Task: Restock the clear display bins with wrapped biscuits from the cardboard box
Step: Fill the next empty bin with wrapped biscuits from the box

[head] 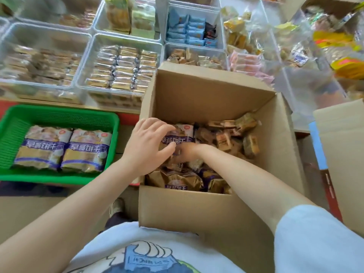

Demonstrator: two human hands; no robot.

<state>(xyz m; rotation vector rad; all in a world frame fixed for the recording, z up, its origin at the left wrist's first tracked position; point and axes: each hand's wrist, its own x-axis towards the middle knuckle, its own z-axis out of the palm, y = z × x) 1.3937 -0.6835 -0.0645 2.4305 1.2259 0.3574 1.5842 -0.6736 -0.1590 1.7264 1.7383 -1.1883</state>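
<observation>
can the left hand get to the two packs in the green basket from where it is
Probably yes: the left hand is at the cardboard box's left edge, the green basket sits open just beside it, and nothing covers the two packs.

hands [157, 146] grip biscuit pack [182, 134] | inside cardboard box [197, 209]

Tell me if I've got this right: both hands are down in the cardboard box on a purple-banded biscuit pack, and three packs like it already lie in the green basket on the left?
Not quite: the green basket holds two such packs, not three, as the head view shows. The rest stands: the left hand and right hand are both in the cardboard box on a purple-banded biscuit pack.
</observation>
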